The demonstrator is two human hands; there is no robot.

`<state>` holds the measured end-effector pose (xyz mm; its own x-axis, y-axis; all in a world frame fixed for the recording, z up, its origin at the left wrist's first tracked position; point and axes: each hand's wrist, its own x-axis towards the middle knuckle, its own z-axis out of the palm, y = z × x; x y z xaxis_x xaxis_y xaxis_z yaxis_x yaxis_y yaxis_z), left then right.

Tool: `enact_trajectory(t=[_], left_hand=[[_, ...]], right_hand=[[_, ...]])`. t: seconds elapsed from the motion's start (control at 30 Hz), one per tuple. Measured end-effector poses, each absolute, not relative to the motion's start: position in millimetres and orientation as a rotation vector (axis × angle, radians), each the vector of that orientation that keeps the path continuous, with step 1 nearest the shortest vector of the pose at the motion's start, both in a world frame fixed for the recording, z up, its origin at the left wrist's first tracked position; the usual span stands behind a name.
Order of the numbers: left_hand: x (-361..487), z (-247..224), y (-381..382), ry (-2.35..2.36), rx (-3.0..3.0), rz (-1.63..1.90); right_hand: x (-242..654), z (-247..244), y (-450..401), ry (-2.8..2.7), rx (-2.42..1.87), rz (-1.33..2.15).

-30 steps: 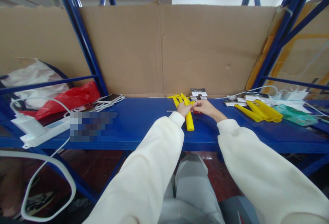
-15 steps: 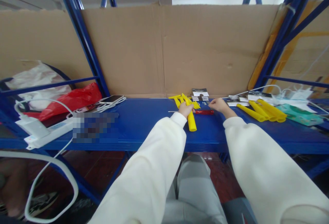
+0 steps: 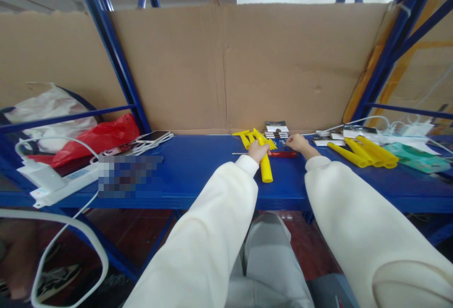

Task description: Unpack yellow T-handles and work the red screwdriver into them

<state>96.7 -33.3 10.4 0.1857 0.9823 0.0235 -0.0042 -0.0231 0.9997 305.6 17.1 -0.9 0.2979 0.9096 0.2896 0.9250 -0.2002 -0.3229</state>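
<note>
My left hand point(image 3: 258, 150) is closed round a yellow tube-like piece point(image 3: 266, 171), whose wide end points toward me. Other yellow pieces point(image 3: 244, 138) lie just behind that hand. To its right, my right hand point(image 3: 296, 143) rests low over the blue table, fingers bent together; what they hold, if anything, is too small to name. Between the hands lies a screwdriver with a red handle point(image 3: 283, 154), its thin shaft reaching left past my left hand. A small stack of black-and-white packets point(image 3: 276, 129) stands behind them.
Several yellow cones point(image 3: 368, 152) lie at the right beside a green packet point(image 3: 417, 157) and white cables. On the left are a phone point(image 3: 155, 137), a red bag point(image 3: 102, 138) and a white power strip point(image 3: 71, 185). A cardboard panel point(image 3: 226, 67) backs the blue table point(image 3: 198, 171).
My right hand has moved slightly left, closer to my left hand. My left hand and the yellow piece have shifted slightly right.
</note>
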Motion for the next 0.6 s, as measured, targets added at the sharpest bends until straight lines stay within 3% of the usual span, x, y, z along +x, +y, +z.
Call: enact_trajectory(t=[0.27,0.6], left_hand=[[95.1,18.0,-44.7,1.036,1.294,1.018],[93.3,25.2,-52.4,0.856,1.234,0.896]], right_hand=[[296.3,7.8,6.1,-1.46,-1.785,0.081],[251.6,31.4,-24.4,-0.993,-1.248,1.34]])
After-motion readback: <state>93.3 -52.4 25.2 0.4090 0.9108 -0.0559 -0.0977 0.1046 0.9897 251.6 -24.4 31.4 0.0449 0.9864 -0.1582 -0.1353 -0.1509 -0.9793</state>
